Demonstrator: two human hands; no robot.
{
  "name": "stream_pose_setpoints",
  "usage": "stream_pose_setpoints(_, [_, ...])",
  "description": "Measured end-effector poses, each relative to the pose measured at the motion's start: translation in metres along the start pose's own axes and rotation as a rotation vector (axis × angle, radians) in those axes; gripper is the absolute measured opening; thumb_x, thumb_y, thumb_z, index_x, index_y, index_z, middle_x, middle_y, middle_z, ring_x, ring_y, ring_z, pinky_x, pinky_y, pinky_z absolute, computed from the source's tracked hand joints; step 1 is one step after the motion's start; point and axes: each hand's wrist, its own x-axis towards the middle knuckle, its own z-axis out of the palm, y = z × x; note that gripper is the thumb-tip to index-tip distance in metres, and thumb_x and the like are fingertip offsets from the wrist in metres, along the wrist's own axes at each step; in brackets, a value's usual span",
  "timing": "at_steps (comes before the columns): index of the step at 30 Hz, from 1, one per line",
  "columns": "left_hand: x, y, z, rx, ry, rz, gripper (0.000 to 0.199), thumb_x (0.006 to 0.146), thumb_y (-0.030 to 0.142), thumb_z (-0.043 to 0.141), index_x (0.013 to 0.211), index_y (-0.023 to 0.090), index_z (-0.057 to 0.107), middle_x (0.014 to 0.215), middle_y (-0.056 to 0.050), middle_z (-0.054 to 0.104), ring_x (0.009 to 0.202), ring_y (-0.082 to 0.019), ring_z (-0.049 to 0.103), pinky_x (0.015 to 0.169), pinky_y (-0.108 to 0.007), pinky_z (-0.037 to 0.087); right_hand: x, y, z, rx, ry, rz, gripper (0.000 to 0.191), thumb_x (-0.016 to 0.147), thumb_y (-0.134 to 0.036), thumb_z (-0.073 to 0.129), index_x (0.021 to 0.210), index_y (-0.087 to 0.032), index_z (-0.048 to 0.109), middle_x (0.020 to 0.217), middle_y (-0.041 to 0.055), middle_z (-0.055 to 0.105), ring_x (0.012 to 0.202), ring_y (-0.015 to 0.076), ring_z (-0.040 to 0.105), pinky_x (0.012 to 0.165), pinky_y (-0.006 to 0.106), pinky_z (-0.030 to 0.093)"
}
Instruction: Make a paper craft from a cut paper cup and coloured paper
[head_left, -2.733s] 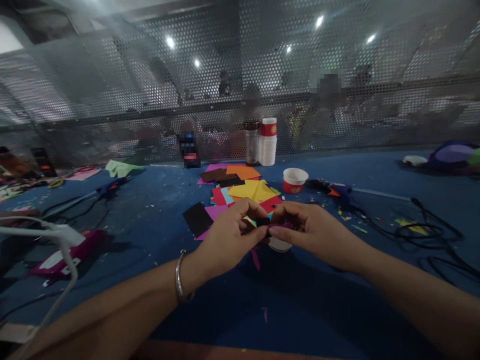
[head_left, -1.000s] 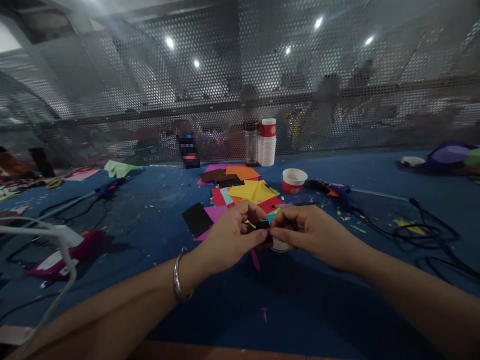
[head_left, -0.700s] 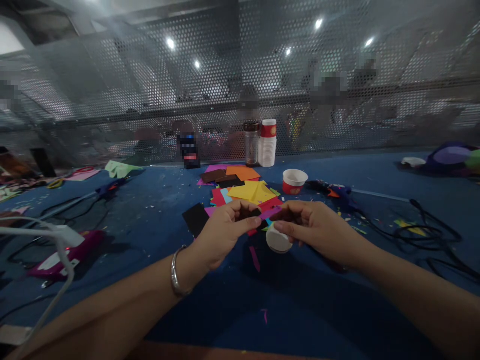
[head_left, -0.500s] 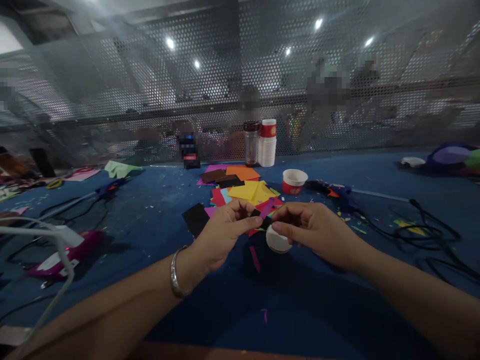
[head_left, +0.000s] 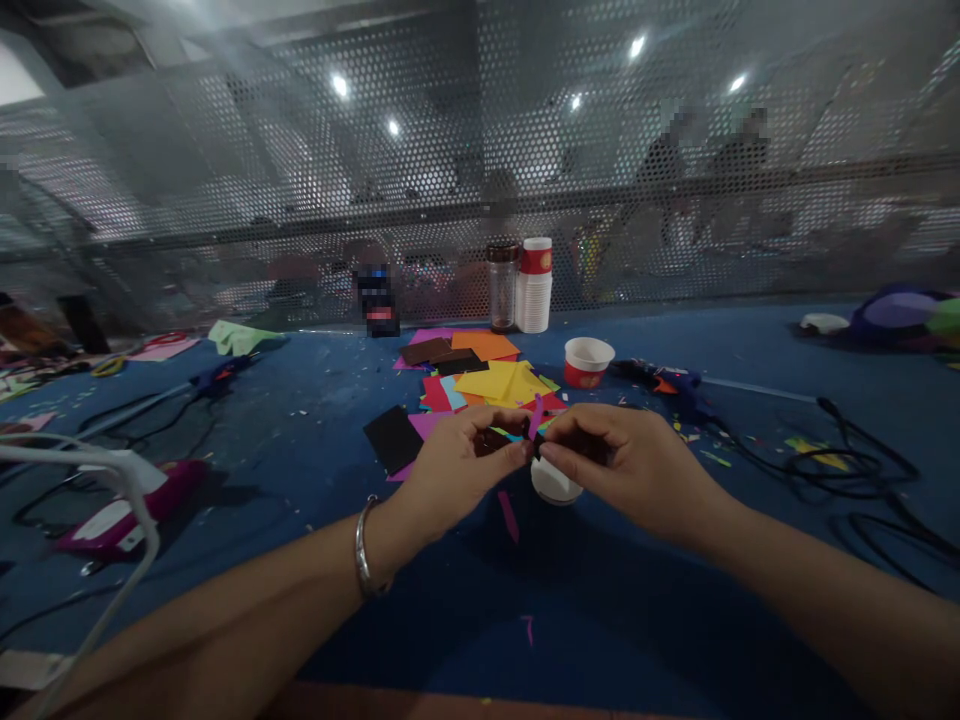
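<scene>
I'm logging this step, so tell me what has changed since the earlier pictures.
The purple strip between the left hand and right hand has swung from pointing rightward to nearly upright. The hands, which parted midway, are close together again. The red-and-white cup, yellow paper and purple offcut stayed put.

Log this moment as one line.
left hand: pinched at purple strip; right hand: close beside it, grip unclear; white round item: by right hand; red-white cup: upright

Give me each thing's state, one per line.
Left hand: pinching black piece
Right hand: at black piece, grip unclear
Purple strip: raised between hands
Red cup: upright, open
Stacked cups: nested
Jar: upright, lidded
Yellow paper: creased
Left glue gun: lying
Right glue gun: lying, stick inserted
Bracelet: worn
</scene>
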Motion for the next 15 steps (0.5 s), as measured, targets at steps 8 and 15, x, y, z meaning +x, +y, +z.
stream_pose_setpoints(8, [-0.002,-0.003,0.002,-0.018,-0.103,-0.039,0.046,0.065,0.026,0.083,0.103,0.020,0.059,0.093,-0.003,0.068,0.081,-0.019,0.067,0.078,-0.035,0.052,0.000,-0.001,0.001,-0.105,-0.022,-0.079,0.011,0.085,-0.026,0.059,0.082,-0.019,0.067,0.069,-0.0004,0.063,0.060,0.0125,0.055,0.057,0.025,0.041])
stream_pose_setpoints(15, [0.000,-0.001,-0.001,0.082,-0.030,0.016,0.040,0.068,0.029,0.081,0.100,0.020,0.058,0.093,-0.002,0.064,0.080,-0.017,0.062,0.074,-0.031,0.050,0.003,-0.001,-0.012,-0.104,-0.035,-0.069,0.018,0.088,-0.034,0.059,0.084,-0.020,0.068,0.076,0.0014,0.068,0.064,0.0142,0.058,0.058,0.025,0.043])
